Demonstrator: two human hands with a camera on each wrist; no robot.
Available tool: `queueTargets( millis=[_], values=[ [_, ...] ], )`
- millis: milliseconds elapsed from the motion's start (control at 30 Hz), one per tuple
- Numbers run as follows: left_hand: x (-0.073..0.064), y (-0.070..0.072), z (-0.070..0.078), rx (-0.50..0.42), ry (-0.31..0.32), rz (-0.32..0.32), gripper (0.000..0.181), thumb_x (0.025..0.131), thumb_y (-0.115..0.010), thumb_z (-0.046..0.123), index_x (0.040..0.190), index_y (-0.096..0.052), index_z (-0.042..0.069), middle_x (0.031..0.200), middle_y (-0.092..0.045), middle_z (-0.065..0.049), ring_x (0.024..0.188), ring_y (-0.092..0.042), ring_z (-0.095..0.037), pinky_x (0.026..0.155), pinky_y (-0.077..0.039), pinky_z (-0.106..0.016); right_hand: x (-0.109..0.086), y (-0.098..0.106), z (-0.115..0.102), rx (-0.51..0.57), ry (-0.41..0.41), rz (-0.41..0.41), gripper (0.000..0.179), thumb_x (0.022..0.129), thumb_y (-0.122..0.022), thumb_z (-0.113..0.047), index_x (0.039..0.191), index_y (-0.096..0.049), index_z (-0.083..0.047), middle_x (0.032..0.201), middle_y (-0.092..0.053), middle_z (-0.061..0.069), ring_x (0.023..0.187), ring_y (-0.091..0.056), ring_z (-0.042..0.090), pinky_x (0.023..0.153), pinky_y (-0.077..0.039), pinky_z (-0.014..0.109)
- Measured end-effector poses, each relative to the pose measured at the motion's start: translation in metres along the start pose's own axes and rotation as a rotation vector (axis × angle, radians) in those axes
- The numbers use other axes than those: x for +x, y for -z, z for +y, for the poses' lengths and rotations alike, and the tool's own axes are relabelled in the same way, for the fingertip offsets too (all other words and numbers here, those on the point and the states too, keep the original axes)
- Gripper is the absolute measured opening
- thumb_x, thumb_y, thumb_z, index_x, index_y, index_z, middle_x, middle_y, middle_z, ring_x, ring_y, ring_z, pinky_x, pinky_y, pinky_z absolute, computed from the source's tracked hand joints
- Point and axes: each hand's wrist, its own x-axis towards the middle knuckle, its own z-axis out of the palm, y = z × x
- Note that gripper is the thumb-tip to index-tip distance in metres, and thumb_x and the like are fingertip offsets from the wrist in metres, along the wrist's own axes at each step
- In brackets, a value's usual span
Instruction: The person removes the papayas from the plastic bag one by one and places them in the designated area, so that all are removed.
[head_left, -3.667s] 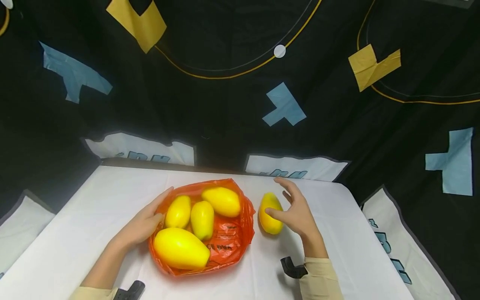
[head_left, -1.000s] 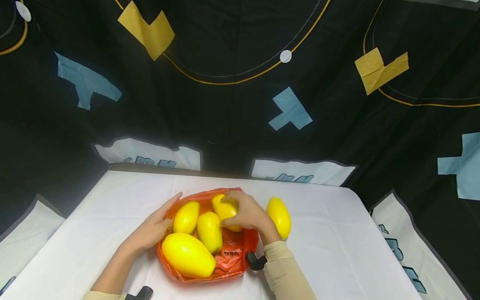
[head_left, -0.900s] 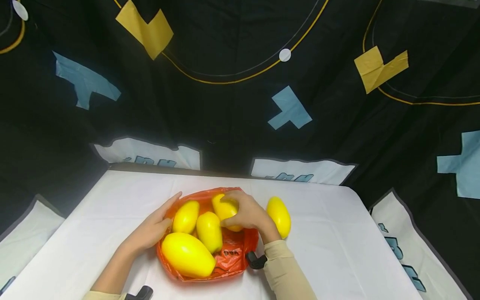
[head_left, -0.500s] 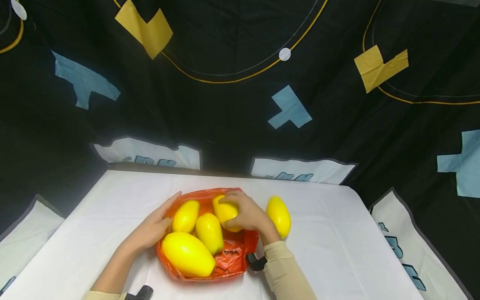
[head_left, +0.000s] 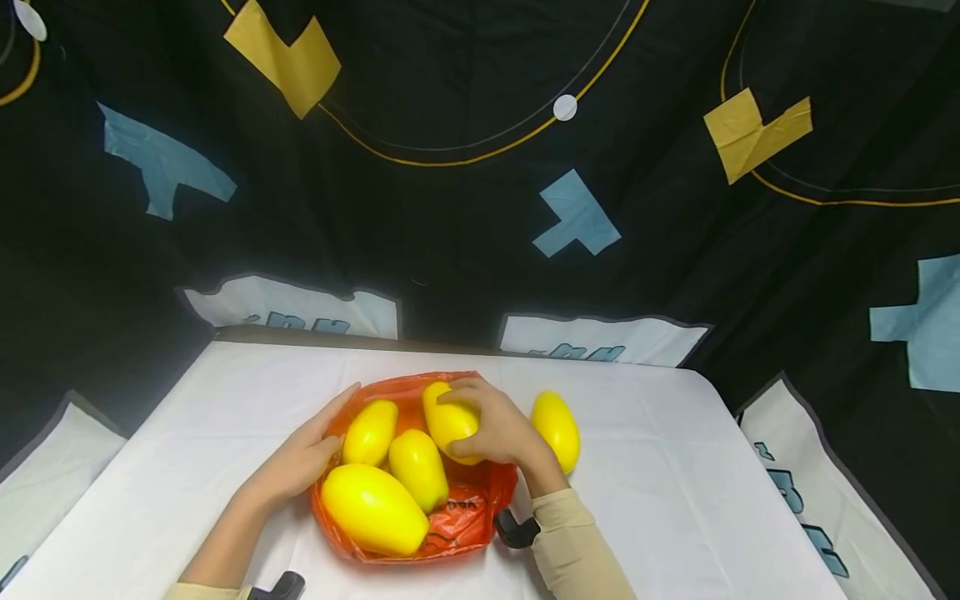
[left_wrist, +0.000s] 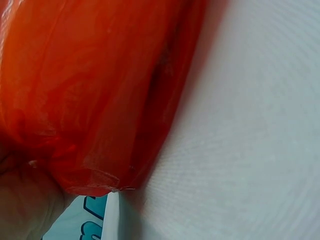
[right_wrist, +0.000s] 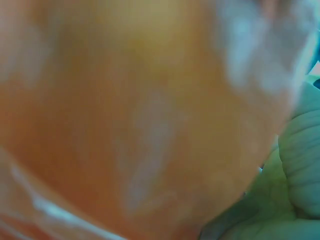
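Note:
In the head view an orange-red plastic bag (head_left: 471, 527) lies wide open on the table, with several yellow mangoes inside. The largest mango (head_left: 372, 508) is at the front left, and two smaller ones lie behind it. My left hand (head_left: 298, 458) holds the bag's left side, thumb at the rim; the left wrist view shows that hand against the bag's outer wall (left_wrist: 95, 90). Inside the bag at the back right, my right hand (head_left: 495, 425) grips a mango (head_left: 447, 419) between thumb and curled fingers. Bag plastic blurs most of the right wrist view.
One more mango (head_left: 557, 432) lies on the white-covered table (head_left: 645, 500), just right of the bag and behind the right wrist. A black curtain (head_left: 435, 242) with tape pieces hangs past the table's far edge.
My right hand has gone from beside the mango outside the bag to the back-right mango inside it. That mango has turned and shifted slightly. The left hand stays at the bag's left side.

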Motion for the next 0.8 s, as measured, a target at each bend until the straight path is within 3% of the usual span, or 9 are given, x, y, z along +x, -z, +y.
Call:
queueTargets(
  millis=[800],
  values=[
    [0.001, 0.000, -0.002, 0.003, -0.008, -0.002, 0.073, 0.093, -0.043, 0.001, 0.157, -0.020, 0.027, 0.161, -0.020, -0.009, 0.145, -0.016, -0.040, 0.110, -0.015, -0.068, -0.015, 0.022, -0.021, 0.034, 0.024, 0.069, 0.065, 0.063, -0.081, -0.029, 0.125, -0.064, -0.034, 0.141, -0.047, -0.010, 0.121, -0.046, 0.015, 0.090, -0.051, 0.039]
  ],
)
